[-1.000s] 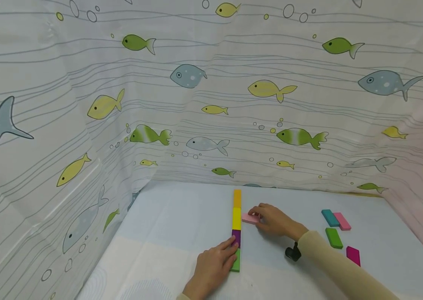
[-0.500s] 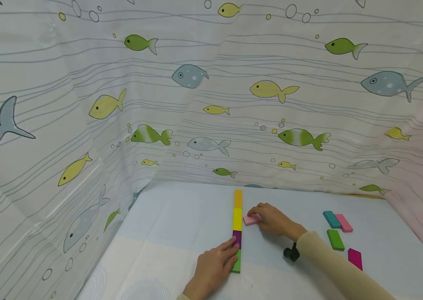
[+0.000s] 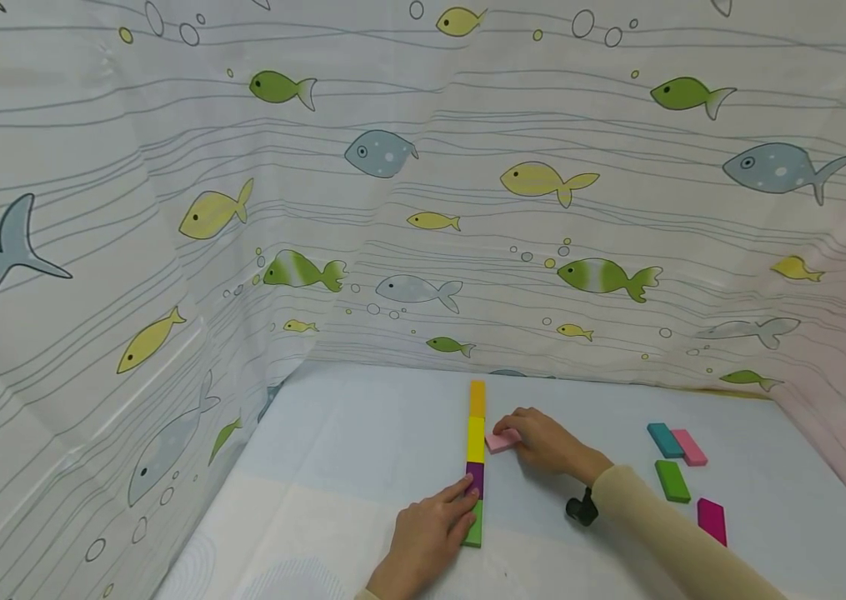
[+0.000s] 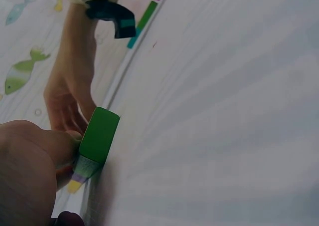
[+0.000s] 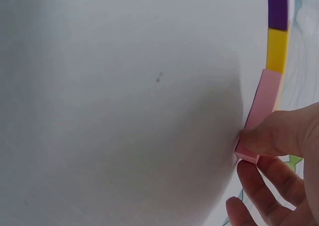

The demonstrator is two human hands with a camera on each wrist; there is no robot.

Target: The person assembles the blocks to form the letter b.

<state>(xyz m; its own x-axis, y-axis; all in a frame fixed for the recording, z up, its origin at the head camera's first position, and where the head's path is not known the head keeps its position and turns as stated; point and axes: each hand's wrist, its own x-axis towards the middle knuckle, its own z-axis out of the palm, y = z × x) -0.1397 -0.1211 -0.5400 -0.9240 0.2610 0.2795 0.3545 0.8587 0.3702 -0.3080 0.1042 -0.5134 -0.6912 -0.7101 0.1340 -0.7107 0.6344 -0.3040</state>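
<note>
A straight row of blocks runs away from me in the head view: green, purple, yellow and orange at the far end. My left hand rests on the near part of the row, fingertips on the purple and green blocks; its thumb lies along the green block's side in the left wrist view. Beside the yellow block, my right hand pinches a light pink block between thumb and fingers. This block lies crosswise, its left end right at the yellow block's edge. My right fingers hide its other end.
To the right lie loose blocks: teal, pink touching it, green and magenta, partly behind my right sleeve. A fish-printed sheet stands behind and at both sides of the white table.
The light pink block has turned slightly in my right hand, its left end now angled a little toward me. My left hand stays on the row, and the view has shifted slightly.
</note>
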